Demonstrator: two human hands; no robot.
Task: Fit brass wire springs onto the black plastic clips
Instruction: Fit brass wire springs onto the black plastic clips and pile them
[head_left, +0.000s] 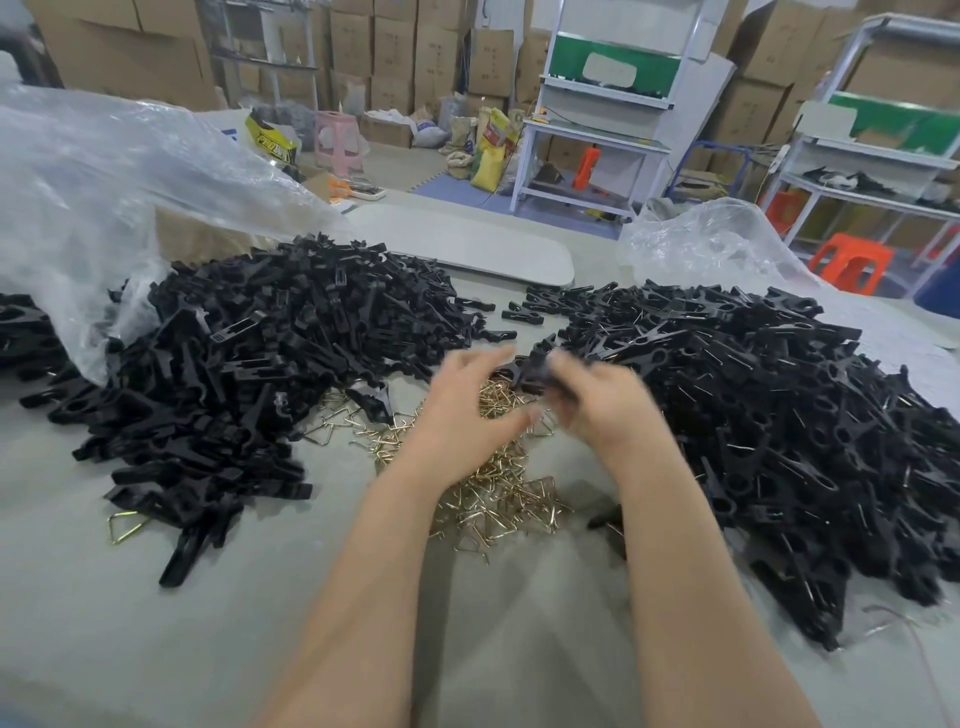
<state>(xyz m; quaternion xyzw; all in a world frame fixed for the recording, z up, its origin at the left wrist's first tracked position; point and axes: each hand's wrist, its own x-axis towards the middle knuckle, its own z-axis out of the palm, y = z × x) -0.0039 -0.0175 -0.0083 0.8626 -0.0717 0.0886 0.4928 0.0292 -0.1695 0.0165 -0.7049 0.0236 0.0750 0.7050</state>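
Though blurred, right grip (602, 410): curled round a black clip (537, 375).
Left grip (462, 415): released, fingers spread over springs (498, 499), beside that clip.
Left pile (234, 364): bare clips.
Right pile (779, 415): clips with wires fitted.
Bench (130, 649): carries all.

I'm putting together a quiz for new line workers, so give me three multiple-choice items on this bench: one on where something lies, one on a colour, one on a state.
1. The heap of loose brass wire springs lies: A. between the left pile of black plastic clips and the right pile; B. atop the right pile; C. left of both piles.
2. The plastic stool at far right is: A. pink; B. orange; C. blue.
3. The right hand: A. lies flat, empty; B. curls round a black clip; C. is out of view.
Answers: 1 A, the springs fill the gap between the piles; 2 B, its seat and legs are orange; 3 B, though blurred, its fingers wrap a dark clip.
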